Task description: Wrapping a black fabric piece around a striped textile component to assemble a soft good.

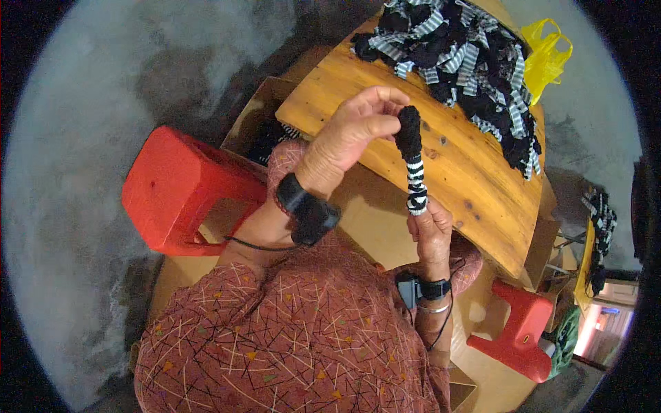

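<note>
Between my hands a narrow knit tube (416,175), like a sock, is held upright; its top part is black and its lower part has black and white stripes. The fingers of my left hand (361,127) curl with fingertips and thumb against the black top end. At the striped bottom end, my right hand (432,228) grips the knit between thumb and fingers. Whether that end is open or folded is hidden by the fingers. On the far side of the wooden table (468,206) lies a heap of similar black and striped knit pieces (454,62).
A yellow plastic bag (546,58) hangs at the table's far right edge. To my left stands a red stool (182,189), and a cardboard box (258,113) with dark knit in it is beside the table. Another red stool (520,334) is at the right.
</note>
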`<move>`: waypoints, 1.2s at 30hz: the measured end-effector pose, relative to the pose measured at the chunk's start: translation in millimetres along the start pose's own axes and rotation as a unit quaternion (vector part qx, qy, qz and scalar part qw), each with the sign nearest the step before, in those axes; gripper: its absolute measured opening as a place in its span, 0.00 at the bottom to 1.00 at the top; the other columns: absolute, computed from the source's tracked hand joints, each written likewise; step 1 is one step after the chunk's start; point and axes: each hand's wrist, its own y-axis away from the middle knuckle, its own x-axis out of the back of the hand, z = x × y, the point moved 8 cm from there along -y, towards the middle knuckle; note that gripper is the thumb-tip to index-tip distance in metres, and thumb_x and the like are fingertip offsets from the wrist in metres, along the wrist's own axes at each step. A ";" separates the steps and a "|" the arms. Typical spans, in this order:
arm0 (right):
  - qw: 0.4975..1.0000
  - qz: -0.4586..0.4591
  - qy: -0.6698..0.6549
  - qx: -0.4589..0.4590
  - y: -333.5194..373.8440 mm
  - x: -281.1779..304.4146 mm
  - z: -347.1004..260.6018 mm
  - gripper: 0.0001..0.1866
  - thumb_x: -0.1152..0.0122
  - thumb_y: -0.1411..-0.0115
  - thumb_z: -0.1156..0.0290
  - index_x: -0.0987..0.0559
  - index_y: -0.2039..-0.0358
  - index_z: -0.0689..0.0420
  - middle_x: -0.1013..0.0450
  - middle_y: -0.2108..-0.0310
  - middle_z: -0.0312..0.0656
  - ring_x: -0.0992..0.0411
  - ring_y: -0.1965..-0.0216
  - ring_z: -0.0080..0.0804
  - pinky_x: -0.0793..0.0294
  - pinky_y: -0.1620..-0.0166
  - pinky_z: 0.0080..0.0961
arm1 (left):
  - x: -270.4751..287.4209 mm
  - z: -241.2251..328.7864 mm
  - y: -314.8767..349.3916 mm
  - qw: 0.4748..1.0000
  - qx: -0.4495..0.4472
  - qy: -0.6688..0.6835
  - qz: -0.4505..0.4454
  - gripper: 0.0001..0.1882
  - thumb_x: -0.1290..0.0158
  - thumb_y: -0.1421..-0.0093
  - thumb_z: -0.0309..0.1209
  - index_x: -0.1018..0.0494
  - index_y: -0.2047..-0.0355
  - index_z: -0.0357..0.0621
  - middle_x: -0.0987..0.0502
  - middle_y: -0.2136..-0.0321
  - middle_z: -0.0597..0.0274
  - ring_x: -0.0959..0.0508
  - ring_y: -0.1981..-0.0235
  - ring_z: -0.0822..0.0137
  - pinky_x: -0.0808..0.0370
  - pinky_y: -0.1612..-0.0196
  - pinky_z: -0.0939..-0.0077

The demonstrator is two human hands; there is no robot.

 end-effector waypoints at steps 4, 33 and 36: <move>0.999 -0.022 0.032 -0.028 2.9 -2.0 -3.5 0.08 0.47 0.41 0.68 0.25 0.74 0.58 0.40 0.82 0.21 0.47 0.81 0.09 0.50 0.78 0.10 | 7.0 9.0 5.2 0.997 0.027 -0.060 -0.027 0.19 0.42 0.52 0.36 0.28 0.62 0.37 0.27 0.66 0.66 0.29 0.64 0.74 0.35 0.56 0.81; 0.969 -0.057 -0.225 -0.078 5.2 -22.7 12.4 0.13 0.53 0.39 0.64 0.28 0.72 0.60 0.46 0.92 0.31 0.49 0.91 0.19 0.50 0.83 0.18 | -32.7 -46.7 22.6 0.994 0.043 0.086 0.050 0.15 0.49 0.45 0.28 0.32 0.57 0.36 0.30 0.78 0.68 0.39 0.87 0.83 0.43 0.86 0.92; 0.986 -0.008 -0.151 -0.070 4.9 -19.2 12.8 0.11 0.52 0.39 0.65 0.28 0.73 0.59 0.45 0.91 0.30 0.49 0.90 0.17 0.51 0.84 0.17 | -19.6 -52.5 18.5 0.990 0.056 0.116 0.062 0.15 0.49 0.44 0.29 0.32 0.58 0.37 0.29 0.77 0.67 0.39 0.87 0.83 0.41 0.87 0.91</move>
